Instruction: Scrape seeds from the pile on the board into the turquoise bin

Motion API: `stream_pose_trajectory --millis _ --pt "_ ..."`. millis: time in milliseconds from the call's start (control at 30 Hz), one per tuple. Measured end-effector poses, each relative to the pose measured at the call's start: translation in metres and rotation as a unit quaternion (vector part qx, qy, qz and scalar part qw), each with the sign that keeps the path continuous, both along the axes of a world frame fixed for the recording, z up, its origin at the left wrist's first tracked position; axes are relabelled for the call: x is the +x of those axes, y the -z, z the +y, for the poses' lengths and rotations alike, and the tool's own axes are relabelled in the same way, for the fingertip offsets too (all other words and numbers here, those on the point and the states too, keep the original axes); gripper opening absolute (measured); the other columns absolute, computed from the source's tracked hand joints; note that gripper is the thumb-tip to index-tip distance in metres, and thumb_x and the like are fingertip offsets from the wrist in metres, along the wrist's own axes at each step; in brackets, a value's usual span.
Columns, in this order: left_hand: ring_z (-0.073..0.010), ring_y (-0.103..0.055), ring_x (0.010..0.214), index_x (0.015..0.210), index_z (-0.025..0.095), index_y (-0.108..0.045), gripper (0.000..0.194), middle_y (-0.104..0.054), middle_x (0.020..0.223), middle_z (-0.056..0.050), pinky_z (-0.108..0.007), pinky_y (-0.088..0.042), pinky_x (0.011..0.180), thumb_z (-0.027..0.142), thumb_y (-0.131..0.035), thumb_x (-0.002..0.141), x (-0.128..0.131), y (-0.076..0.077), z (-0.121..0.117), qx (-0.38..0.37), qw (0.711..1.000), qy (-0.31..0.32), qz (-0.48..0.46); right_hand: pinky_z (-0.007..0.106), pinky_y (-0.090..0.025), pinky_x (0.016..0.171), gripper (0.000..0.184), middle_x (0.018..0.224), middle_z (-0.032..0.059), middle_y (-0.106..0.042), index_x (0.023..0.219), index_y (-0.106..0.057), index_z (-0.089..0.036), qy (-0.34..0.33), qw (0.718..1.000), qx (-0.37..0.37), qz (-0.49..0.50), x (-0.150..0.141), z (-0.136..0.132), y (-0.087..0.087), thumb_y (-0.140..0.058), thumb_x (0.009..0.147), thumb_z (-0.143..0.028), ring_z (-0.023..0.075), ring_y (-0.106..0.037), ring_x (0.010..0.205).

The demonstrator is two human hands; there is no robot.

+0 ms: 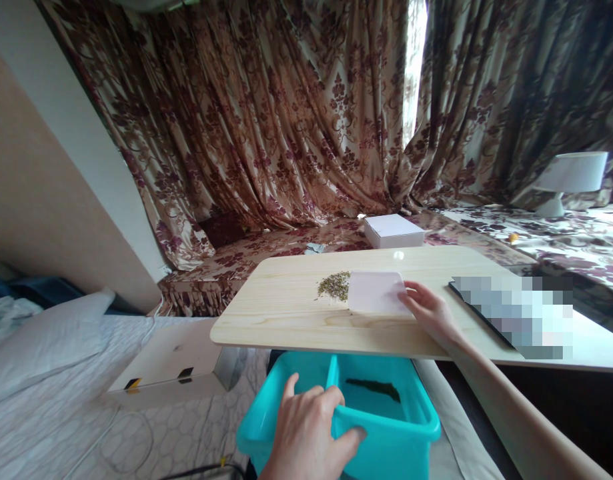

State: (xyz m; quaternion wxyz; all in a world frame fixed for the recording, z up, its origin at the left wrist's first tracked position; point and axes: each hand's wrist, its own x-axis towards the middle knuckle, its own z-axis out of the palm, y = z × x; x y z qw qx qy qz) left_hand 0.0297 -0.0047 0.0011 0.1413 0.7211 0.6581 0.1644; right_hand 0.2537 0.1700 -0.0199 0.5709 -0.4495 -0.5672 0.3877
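Observation:
My right hand (426, 303) pinches the right edge of a thin white plastic sheet (373, 292), low over the pale wooden tabletop (276, 303). The sheet's left edge meets a small heap of green-brown dried bits (333, 287). In front of the table is a turquoise plastic bin (386, 437), split by a divider. My left hand (309, 427) grips the bin's front rim near the divider, fingers curled over it and thumb on the outer side; part of this grip is hidden. A dark green strip (373, 387) lies in the right compartment.
A pixelated flat object with a dark edge (511, 317) lies at the table's right. Behind the table is a white box (393, 230) on a patterned couch. A larger white box (171, 357) rests on the bed at left. A white lamp (573, 173) stands far right.

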Motion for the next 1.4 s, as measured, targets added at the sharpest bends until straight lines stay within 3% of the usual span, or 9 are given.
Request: stream_pose_trajectory --millis 200,467,1233,1400 --pt "-0.0182 -0.059 0.075 0.075 0.025 -0.060 0.010 -0.065 0.073 0.002 -0.050 -0.019 0.102 0.031 -0.060 0.067 -0.002 0.006 0.001 0.016 1.000 -0.001 0.006 0.035 -0.051 0.076 0.051 0.087 0.0079 -0.071 0.093 -0.055 -0.021 0.010 1.000 0.007 -0.005 0.000 -0.001 -0.001 -0.065 0.059 -0.058 0.0231 -0.066 0.082" --pt "-0.0173 -0.059 0.073 0.073 0.024 -0.060 0.010 -0.063 0.070 0.003 -0.049 -0.019 0.102 0.027 -0.060 0.064 -0.009 0.017 0.004 0.046 0.999 -0.010 0.006 0.034 -0.051 0.073 0.045 0.086 0.0080 -0.072 0.092 -0.055 -0.021 -0.048 0.999 0.013 -0.021 0.000 -0.002 -0.002 -0.066 0.061 -0.053 0.0227 -0.065 0.080" --pt "-0.0184 -0.060 0.076 0.074 0.024 -0.060 0.009 -0.065 0.072 0.003 -0.050 -0.020 0.102 0.029 -0.060 0.067 -0.010 0.007 0.002 0.025 1.000 -0.018 0.006 0.028 -0.048 0.059 0.030 0.074 0.0027 -0.071 0.087 -0.064 -0.019 -0.056 0.995 -0.067 -0.040 0.000 -0.014 -0.014 -0.063 0.063 -0.037 0.0192 -0.064 0.068" --pt "-0.0182 -0.060 0.076 0.075 0.024 -0.060 0.009 -0.065 0.073 0.003 -0.050 -0.018 0.102 0.031 -0.060 0.068 -0.010 0.002 0.001 0.005 1.000 -0.015 0.002 0.025 -0.045 0.057 0.026 0.075 0.0007 -0.070 0.086 -0.064 -0.018 -0.098 0.991 -0.080 -0.046 0.003 -0.014 -0.011 -0.059 0.066 -0.033 0.0165 -0.061 0.065"
